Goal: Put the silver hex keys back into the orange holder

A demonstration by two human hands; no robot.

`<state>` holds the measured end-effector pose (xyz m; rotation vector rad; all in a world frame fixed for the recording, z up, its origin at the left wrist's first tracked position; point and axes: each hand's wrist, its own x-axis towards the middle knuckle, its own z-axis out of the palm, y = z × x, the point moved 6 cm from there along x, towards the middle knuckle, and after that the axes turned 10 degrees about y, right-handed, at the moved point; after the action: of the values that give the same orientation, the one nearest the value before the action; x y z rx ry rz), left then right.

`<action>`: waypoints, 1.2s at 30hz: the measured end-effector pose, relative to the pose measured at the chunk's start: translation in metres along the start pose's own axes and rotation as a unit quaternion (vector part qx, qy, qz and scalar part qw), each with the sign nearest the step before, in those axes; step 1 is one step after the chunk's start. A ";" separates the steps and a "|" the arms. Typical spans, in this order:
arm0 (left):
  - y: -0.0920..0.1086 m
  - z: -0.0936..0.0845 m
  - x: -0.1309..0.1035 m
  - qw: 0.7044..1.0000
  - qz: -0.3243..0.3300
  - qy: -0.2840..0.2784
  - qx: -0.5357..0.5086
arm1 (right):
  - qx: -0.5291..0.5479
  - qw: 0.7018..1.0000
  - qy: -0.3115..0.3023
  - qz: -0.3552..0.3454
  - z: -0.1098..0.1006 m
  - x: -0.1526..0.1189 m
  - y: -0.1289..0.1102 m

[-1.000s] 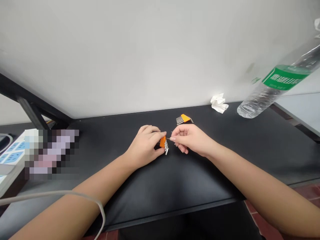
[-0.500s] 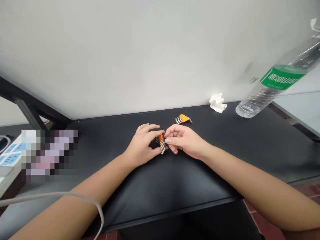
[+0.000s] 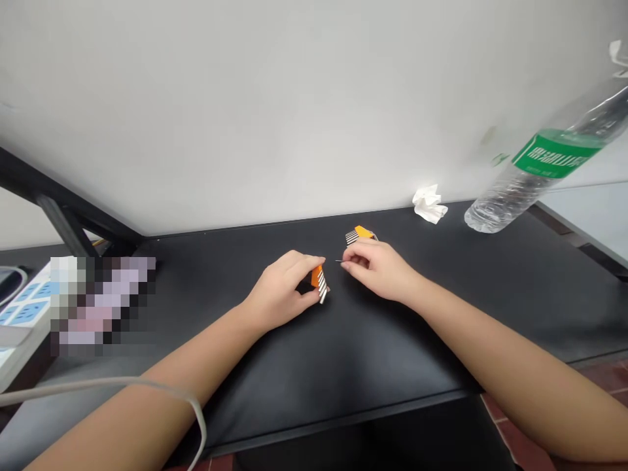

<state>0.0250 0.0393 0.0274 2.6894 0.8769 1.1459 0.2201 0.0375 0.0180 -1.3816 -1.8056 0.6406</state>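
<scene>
My left hand (image 3: 287,291) is closed on an orange hex key holder (image 3: 314,276), gripped between thumb and fingers. Several silver hex keys (image 3: 322,286) stick out of its right side. To the right, my right hand (image 3: 375,267) pinches a thin, small hex key (image 3: 338,261) between thumb and forefinger; its tip points left, apart from the holder. Just behind my right hand lies a second, yellow-orange hex key set (image 3: 362,231) on the black table (image 3: 235,248), partly hidden by the fingers.
A crumpled white tissue (image 3: 429,204) and a clear plastic bottle (image 3: 510,190) with a green label stand by the wall at the back right. At the left are a white power strip (image 3: 24,311) and a blurred-out object (image 3: 101,304). A pale cable (image 3: 98,383) crosses over my left forearm.
My right hand has drawn away to the right from the holder, with a thin hex key now showing in its pinch. My left hand stays put, still on the holder.
</scene>
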 end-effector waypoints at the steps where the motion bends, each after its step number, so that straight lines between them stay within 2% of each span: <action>1: -0.003 0.001 0.000 1.000 -0.009 -0.011 -0.001 | -0.070 0.997 0.003 -0.013 -0.006 0.002 0.005; 3: -0.008 0.004 -0.001 0.999 -0.028 -0.033 -0.004 | -0.153 0.988 -0.011 -0.011 -0.012 0.004 0.018; 6: -0.013 0.009 -0.003 0.996 -0.052 -0.062 -0.026 | -0.190 0.980 -0.046 -0.020 -0.006 0.006 0.026; 9: -0.013 0.011 -0.003 0.996 -0.051 -0.064 -0.046 | -0.216 0.974 -0.063 -0.021 0.003 0.006 0.020; 12: -0.012 0.012 -0.003 0.996 -0.040 -0.063 -0.054 | -0.269 0.957 -0.103 0.015 0.009 0.003 0.014; 14: -0.013 0.013 -0.003 0.994 -0.051 -0.073 -0.057 | -0.303 0.943 -0.132 0.032 0.011 -0.001 0.011; 16: -0.016 0.014 -0.005 0.992 -0.078 -0.082 -0.057 | -0.315 0.939 -0.135 0.031 0.009 -0.003 0.008; 18: -0.020 0.014 -0.006 0.990 -0.104 -0.083 -0.053 | -0.283 0.951 -0.120 0.019 0.008 -0.005 0.003; 21: -0.021 0.013 -0.007 0.989 -0.116 -0.075 -0.053 | -0.146 0.983 -0.112 0.010 0.008 -0.007 -0.004; 25: -0.018 0.012 -0.005 0.990 -0.104 -0.075 -0.056 | -0.012 0.996 -0.090 0.000 0.010 -0.007 -0.011; 30: -0.013 0.010 -0.003 0.993 -0.075 -0.067 -0.056 | 0.053 0.995 -0.082 0.019 0.013 -0.008 -0.012; 36: -0.009 0.010 -0.002 0.995 -0.058 -0.066 -0.057 | 0.050 0.995 -0.081 0.018 0.011 -0.010 -0.018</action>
<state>0.0263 0.0472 0.0162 2.5531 0.9036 0.9510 0.2018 0.0239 0.0224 -1.3301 -1.8512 0.8719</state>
